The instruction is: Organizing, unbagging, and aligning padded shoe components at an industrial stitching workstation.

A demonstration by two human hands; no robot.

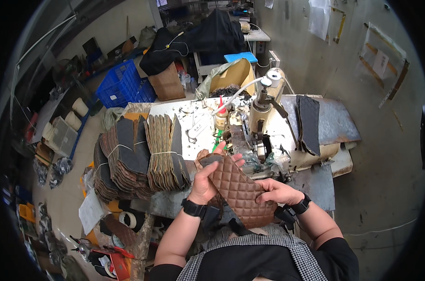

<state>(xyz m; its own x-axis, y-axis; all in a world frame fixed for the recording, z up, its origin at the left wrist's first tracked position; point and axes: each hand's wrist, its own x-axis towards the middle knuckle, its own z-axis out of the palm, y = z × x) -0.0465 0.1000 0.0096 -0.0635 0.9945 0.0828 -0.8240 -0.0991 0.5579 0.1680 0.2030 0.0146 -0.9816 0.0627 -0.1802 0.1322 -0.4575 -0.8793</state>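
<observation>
A brown quilted leather-like piece (240,189) is held up in front of my body, its diamond stitching facing me. My left hand (207,180) grips its upper left part, thumb on top and fingers behind, where a bit of dark backing shows. Along the right edge, my right hand (279,193) pinches the piece between thumb and fingers. Just beyond my hands stands an industrial machine (260,110) with an upright post. Tied stacks of similar pieces (163,150), with dark backing, stand left of my hands.
A plastic bottle with a red tip (221,117) stands beside the machine amid dark scraps. Dark quilted pieces (308,124) lie on the metal surface at the right. Further back are a blue crate (126,82) and an opened cardboard box (233,75). A grey wall (381,154) bounds the right side.
</observation>
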